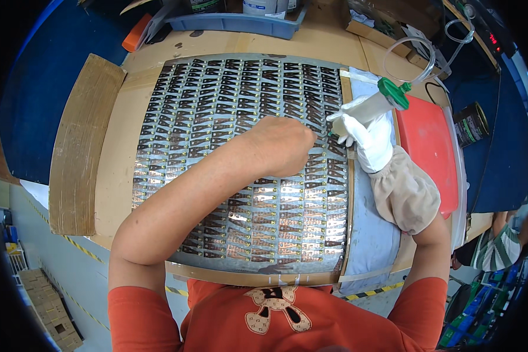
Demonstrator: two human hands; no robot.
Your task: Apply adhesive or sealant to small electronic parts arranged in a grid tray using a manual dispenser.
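1. Evidently, the right hand (366, 138), in a white glove (376, 149), was closed around the barrel of a green-topped syringe (371, 109). The syringe leaned, top outward and lower end toward the sheet (276, 268), a hold that appeared meant to steady its tip.
2. The left hand (283, 145) was bare, its fingers curled under, over the middle right of the sheet. Whether it pinched anything could not be told, as its back hid the fingertips. It was presumably left ungloved for a finer touch.
3. Small metal pieces (267, 104) lay across the sheet in close columns, an order that probably kept each within reach.
4. A clear tube (413, 75) looped near the syringe's top; the slack likely gave the right hand room to move.
5. A blue cloth (372, 246) ran along the sheet's right side, under the right forearm (433, 232), perhaps as padding.
6. Beyond the cloth lay a red lid (433, 155), with a dark can (470, 124) farther right.
7. A cardboard strip (82, 146) stood to the left; a blue tray (234, 24) holding tins (264, 7) sat past the far edge, apparently clear of the arms.
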